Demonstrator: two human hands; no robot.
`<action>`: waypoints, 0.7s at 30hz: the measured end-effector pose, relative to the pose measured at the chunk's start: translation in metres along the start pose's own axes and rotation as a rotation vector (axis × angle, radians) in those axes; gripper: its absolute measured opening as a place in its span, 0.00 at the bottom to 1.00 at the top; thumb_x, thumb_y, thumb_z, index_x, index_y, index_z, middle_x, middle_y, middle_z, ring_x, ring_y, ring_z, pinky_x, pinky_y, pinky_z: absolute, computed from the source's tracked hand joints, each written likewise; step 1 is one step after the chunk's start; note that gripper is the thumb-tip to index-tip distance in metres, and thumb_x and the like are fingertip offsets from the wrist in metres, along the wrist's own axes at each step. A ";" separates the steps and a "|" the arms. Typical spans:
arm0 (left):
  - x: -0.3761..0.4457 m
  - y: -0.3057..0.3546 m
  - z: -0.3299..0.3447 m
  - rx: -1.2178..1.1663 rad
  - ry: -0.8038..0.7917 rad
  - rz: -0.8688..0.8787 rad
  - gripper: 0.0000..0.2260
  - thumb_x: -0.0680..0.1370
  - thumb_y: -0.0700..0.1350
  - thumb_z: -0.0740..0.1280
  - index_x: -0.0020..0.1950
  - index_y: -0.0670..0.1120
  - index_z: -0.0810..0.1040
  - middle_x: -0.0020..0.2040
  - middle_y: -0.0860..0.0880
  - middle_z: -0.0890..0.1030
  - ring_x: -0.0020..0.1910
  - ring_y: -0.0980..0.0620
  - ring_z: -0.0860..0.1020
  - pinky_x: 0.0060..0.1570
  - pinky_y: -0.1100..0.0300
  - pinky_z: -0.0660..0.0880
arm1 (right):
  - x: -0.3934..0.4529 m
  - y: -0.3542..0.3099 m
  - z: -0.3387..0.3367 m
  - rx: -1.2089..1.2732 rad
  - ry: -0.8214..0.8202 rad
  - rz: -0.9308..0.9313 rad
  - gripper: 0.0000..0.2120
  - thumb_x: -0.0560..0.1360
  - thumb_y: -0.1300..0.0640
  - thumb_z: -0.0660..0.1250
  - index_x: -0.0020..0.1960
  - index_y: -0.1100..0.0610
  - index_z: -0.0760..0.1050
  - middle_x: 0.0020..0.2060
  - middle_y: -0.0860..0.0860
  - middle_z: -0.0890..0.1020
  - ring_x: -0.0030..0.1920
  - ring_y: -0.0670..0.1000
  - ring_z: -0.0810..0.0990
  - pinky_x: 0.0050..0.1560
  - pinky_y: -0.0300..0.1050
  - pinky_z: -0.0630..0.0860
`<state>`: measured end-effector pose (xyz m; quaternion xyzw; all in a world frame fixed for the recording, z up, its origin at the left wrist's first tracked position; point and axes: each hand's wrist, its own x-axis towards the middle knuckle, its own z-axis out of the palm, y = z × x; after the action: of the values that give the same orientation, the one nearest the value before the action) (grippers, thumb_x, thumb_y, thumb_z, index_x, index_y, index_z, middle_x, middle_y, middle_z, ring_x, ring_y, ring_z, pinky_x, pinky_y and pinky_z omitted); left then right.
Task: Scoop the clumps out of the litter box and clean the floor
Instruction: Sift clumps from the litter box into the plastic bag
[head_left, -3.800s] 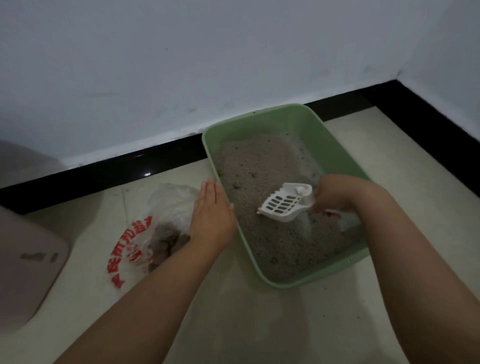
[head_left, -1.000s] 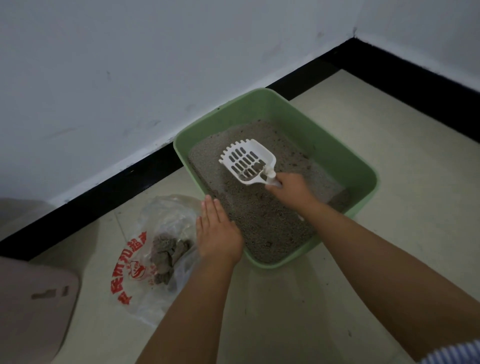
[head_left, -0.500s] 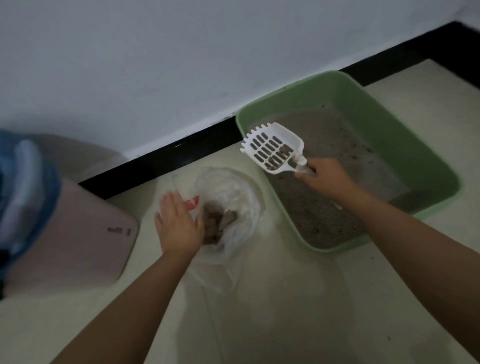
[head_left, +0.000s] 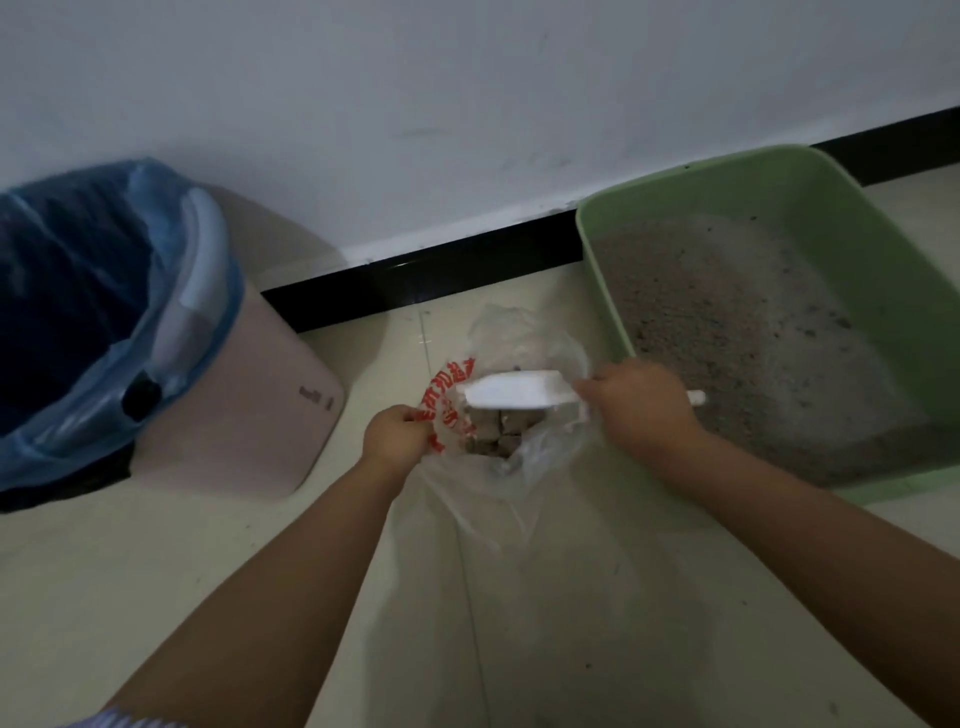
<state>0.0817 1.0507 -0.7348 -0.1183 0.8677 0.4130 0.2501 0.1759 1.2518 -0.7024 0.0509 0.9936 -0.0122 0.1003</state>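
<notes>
Red print on plastic bag (head_left: 524, 358) & small mark on bin (head_left: 270, 415) (both too blurry to read).

The bag (head_left: 524, 467) lies on the floor (head_left: 208, 597) between the bin (head_left: 249, 415) at left and the litter box (head_left: 909, 312) at right.

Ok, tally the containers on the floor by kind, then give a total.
Litter box: 1, green, holding grey litter
Plastic bag: 1, clear with red print, holding clumps
Trash bin: 1, pink with a blue liner
Total: 3
</notes>
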 end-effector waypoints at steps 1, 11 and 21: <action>-0.001 0.000 0.000 0.002 -0.008 0.013 0.07 0.76 0.34 0.61 0.49 0.36 0.78 0.27 0.47 0.75 0.17 0.60 0.73 0.16 0.74 0.64 | 0.001 0.000 0.000 -0.008 0.007 0.003 0.16 0.78 0.58 0.57 0.64 0.54 0.71 0.57 0.54 0.78 0.57 0.55 0.75 0.54 0.45 0.72; -0.008 0.006 0.002 0.354 0.004 0.175 0.15 0.78 0.40 0.60 0.63 0.38 0.71 0.56 0.38 0.79 0.51 0.38 0.79 0.52 0.53 0.75 | 0.005 0.036 -0.024 0.339 0.070 0.155 0.10 0.75 0.63 0.60 0.49 0.59 0.80 0.45 0.61 0.81 0.46 0.57 0.79 0.42 0.44 0.72; -0.036 0.063 0.069 0.606 -0.035 0.641 0.24 0.80 0.45 0.58 0.74 0.41 0.57 0.75 0.44 0.59 0.74 0.48 0.56 0.72 0.60 0.53 | -0.030 0.128 -0.064 0.496 -0.016 0.615 0.10 0.75 0.62 0.62 0.46 0.69 0.78 0.30 0.61 0.80 0.37 0.60 0.79 0.35 0.41 0.73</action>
<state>0.1098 1.1436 -0.7108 0.2424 0.9381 0.1986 0.1475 0.2053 1.3784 -0.6357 0.3688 0.8980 -0.2217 0.0917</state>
